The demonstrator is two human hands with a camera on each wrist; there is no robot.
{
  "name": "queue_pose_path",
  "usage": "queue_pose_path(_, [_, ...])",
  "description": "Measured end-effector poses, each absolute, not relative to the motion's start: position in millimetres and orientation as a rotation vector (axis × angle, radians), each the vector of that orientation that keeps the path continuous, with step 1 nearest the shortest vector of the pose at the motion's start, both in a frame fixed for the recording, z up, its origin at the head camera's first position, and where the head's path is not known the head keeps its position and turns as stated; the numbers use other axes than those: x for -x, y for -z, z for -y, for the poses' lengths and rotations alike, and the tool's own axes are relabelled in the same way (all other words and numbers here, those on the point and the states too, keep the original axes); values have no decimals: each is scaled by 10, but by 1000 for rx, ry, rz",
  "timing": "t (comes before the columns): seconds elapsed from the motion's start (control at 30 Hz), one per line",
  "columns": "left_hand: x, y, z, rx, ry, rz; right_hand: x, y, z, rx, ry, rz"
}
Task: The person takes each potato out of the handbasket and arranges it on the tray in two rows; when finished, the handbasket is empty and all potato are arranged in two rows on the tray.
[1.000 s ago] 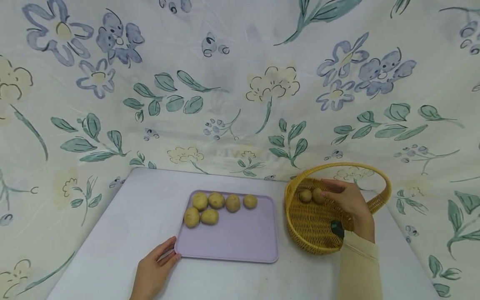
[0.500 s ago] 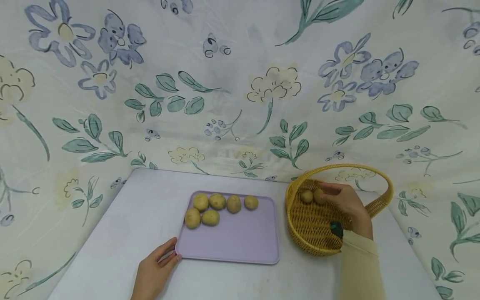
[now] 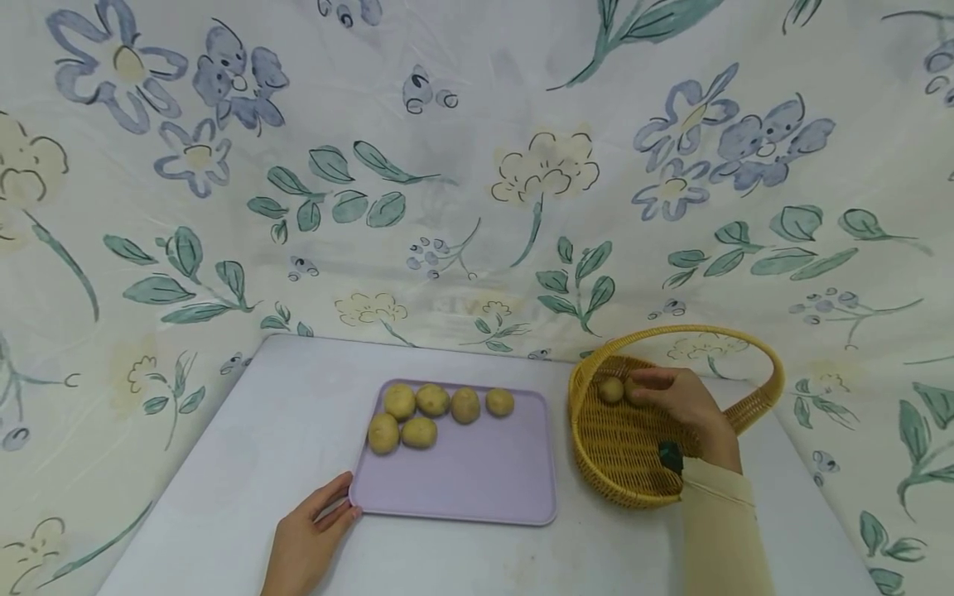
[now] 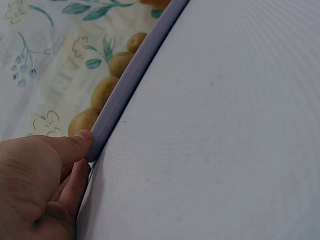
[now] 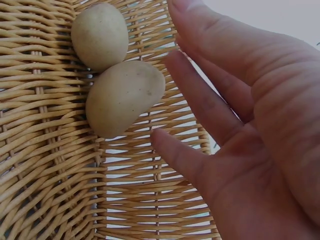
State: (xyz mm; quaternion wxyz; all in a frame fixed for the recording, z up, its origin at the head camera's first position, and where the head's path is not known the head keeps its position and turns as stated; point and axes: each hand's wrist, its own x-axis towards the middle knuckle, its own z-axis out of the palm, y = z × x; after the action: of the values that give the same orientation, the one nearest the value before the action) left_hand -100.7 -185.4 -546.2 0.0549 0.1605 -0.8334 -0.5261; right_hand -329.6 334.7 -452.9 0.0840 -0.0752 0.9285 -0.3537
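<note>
My left hand point(image 3: 307, 534) pinches the front left corner of a lilac tray point(image 3: 484, 488), its thumb on the rim in the left wrist view. Several potatoes point(image 3: 400, 401) lie on the tray along its back and left side. My right hand point(image 5: 240, 145) is inside a wicker basket point(image 3: 619, 463), fingers extended and apart from the potatoes there. Two potatoes lie against the basket's wall: one potato point(image 5: 125, 97) just beside the fingertips, the other potato point(image 5: 100, 36) touching it. In the head view the hand partly covers the nearer one.
The basket's tall arched handle point(image 3: 693, 331) rises over the right hand. A white table point(image 3: 283, 414) carries tray and basket. Flowered cloth point(image 3: 447, 165) hangs behind and at the sides.
My right hand has shifted slightly within the basket and now covers a bit more of the nearer potato in the head view. The left hand and the tray have stayed put.
</note>
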Motion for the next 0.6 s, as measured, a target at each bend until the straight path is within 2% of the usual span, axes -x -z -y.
queue_pose_path(0.6, [1015, 5486, 1852, -483, 1581, 2539, 3379, 4652, -3400, 196, 1004, -2824])
